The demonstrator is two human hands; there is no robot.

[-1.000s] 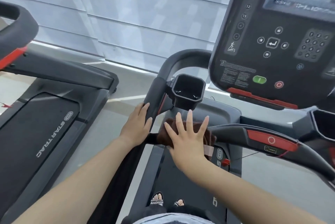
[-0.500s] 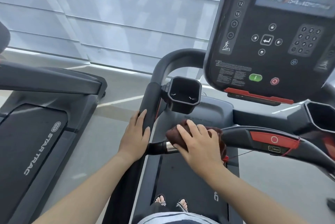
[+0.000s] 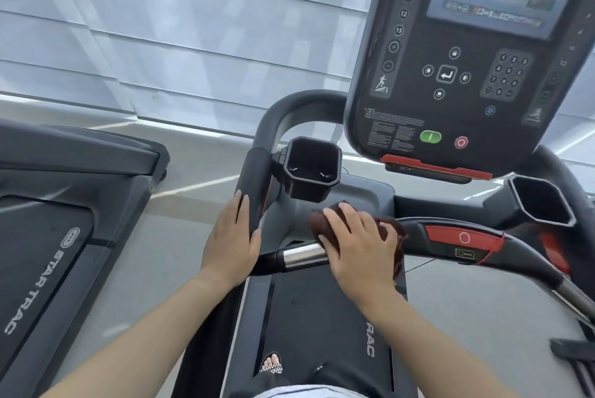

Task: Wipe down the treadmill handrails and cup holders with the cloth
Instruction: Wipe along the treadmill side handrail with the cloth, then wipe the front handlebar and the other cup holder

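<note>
The person stands on the treadmill belt [image 3: 309, 327], facing the console [image 3: 467, 53]. Both bare hands are on the front handrail assembly.

The left hand [image 3: 230, 244] lies against the left side handrail [image 3: 252, 185], a black padded upright bar. The fingers are extended and held together, with the palm flat on the outer face of the bar; the hand is not wrapped around it and carries nothing.

The right hand [image 3: 360, 243] presses the cloth [image 3: 397, 236], a dark brown cloth, onto the horizontal crossbar [image 3: 521, 256]. The fingers curl over the top of the cloth and clamp it against the bar. The cloth is bunched beneath the palm, with its edges visible past the fingertips and at the right of the hand, where a fold hangs below the bar.

Just left of the cloth, a chrome grip section [image 3: 302, 254] of the crossbar is exposed between the two hands. To the right of the cloth, the crossbar carries a red panel [image 3: 463, 236] marked with a ring.

The left cup holder [image 3: 312, 166] is mounted beside the left side handrail, above and between the hands. The right cup holder [image 3: 541, 201] sits above the crossbar at the right. Neither hand touches either cup holder.

A second treadmill [image 3: 58, 236] stands to the left.
</note>
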